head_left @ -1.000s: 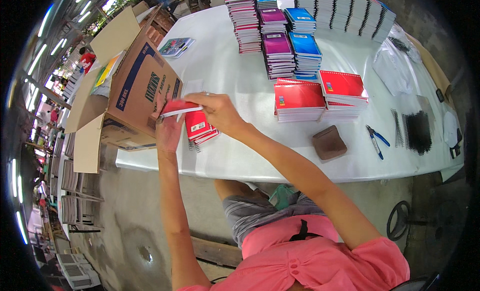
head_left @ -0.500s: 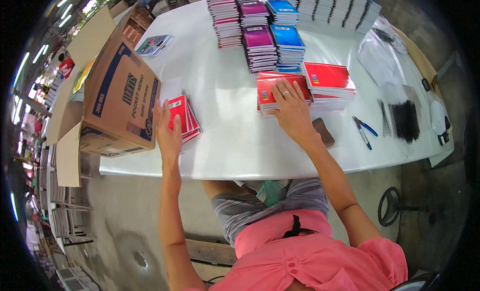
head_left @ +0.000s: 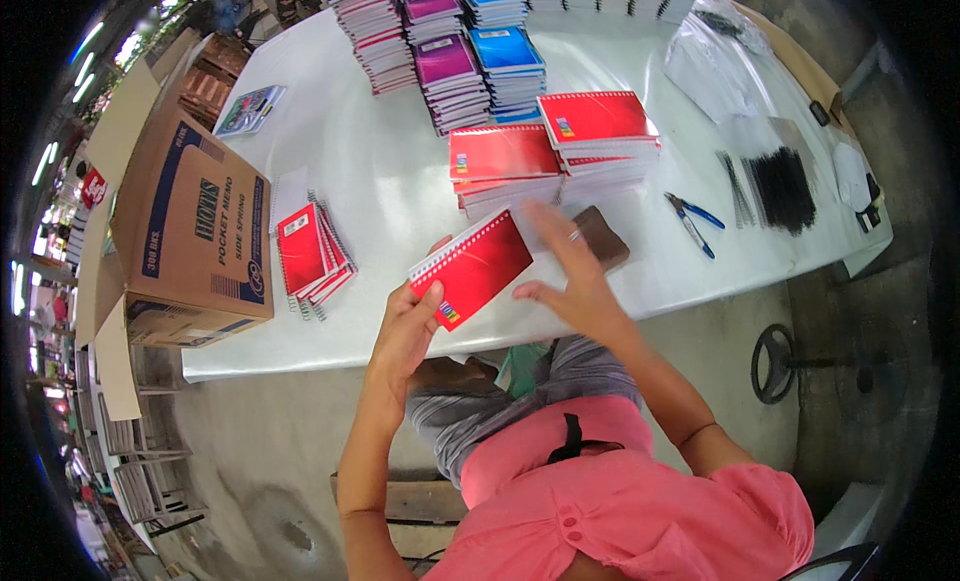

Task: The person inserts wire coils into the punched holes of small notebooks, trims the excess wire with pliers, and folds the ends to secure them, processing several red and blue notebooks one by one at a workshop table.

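Note:
My left hand (head_left: 408, 319) grips a red-covered memo pad (head_left: 482, 268) by its left end, thumb on top. A row of punched holes runs along its upper edge, with no wire showing in them. My right hand (head_left: 582, 289) is just right of the pad, apart from it; its fingers are spread and partly blurred. Beyond the hands stand two stacks of red pads, a left stack (head_left: 503, 154) and a taller right stack (head_left: 600, 118). To the left lies a small fanned pile of red spiral notebooks (head_left: 305, 249). A brown block (head_left: 603, 237) sits behind my right hand.
An open cardboard box (head_left: 200, 211) stands at the left table edge. Purple notebooks (head_left: 447, 61) and blue notebooks (head_left: 507, 51) are stacked at the back. Blue-handled cutters (head_left: 692, 221) and black wire spirals (head_left: 780, 189) lie right, near a clear plastic bag (head_left: 715, 66).
My left hand has left the spiral notebooks and now holds a red pad near the table's front edge. My right hand has come off the left red stack and moved nearer to me.

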`<state>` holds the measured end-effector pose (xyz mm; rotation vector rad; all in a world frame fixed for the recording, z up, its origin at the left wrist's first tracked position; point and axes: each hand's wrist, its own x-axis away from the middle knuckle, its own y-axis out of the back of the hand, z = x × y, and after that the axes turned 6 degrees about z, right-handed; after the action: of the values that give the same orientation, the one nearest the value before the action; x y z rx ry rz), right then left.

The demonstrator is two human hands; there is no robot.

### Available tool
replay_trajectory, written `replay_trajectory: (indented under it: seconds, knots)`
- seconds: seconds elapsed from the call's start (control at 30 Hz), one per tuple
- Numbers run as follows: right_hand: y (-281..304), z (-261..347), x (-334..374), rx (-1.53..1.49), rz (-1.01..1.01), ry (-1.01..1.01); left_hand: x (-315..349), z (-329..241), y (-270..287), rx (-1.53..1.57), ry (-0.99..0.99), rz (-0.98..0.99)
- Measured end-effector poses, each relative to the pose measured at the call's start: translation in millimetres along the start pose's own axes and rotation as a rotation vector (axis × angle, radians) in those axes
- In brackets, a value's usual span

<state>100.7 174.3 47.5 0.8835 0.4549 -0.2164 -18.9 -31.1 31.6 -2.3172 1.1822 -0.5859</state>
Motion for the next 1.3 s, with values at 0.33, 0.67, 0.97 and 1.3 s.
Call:
replay_trajectory:
  seconds: [0.33,0.67,0.97,1.3]
  knots:
    - [-49.8,-23.5,38.6,-0.797,0.098,-0.335,18.3,9.2,-40.4,-1.115,-0.573,-0.235]
    - [83.0,-110.4,32.7,-0.16,-0.228,-0.431,-15.8,29.3,-63.0,-2.166,-0.375,-0.025]
    - [201.4,-320.1,93.2,1.184,-0.382,-0.956,-23.2,21.4,-71.9,-1.903,-0.219,0.017]
    - [223.1,-244.2,51.6,0.935,-0.377,-0.626,-19.1,10.0,-65.8,-1.873,-0.094,0.0]
